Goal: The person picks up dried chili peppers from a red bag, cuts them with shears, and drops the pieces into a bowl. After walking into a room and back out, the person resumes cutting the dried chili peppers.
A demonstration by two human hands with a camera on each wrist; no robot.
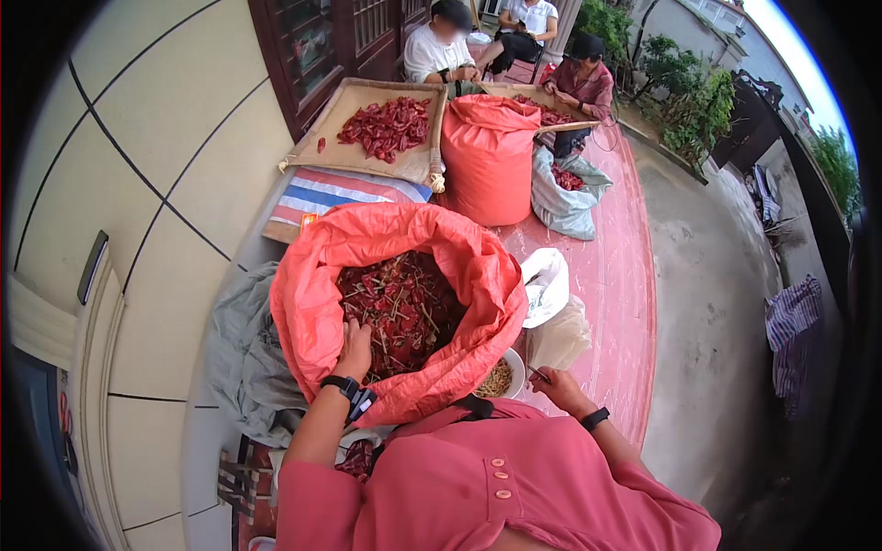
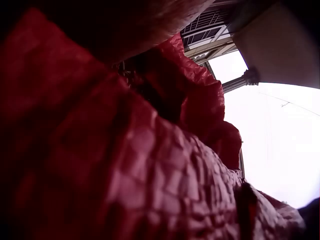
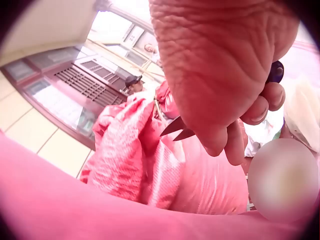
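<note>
A large red woven sack [image 1: 303, 275] stands open in front of me, full of dried red chilies [image 1: 395, 303] mixed with stems. My left hand [image 1: 355, 351] reaches inside over the near-left rim, its fingers at the chilies; what they hold I cannot tell. In the left wrist view the sack's folded wall [image 2: 165, 170] covers most of the scene. To the right of the sack, my right hand [image 1: 565, 393] grips a pair of scissors [image 3: 174, 126], the two pointed blades slightly parted and a dark handle end showing behind the fingers. Beside that hand is a bowl [image 1: 517, 372] of small yellowish bits.
White plastic bags [image 1: 547, 289] lie right of the sack. Beyond stand a full red sack [image 1: 487, 165], a grey-green sack [image 1: 574, 207] and a tray [image 1: 312, 133] of chilies. Several people sit at the back. Grey sacking [image 1: 243, 358] lies at left.
</note>
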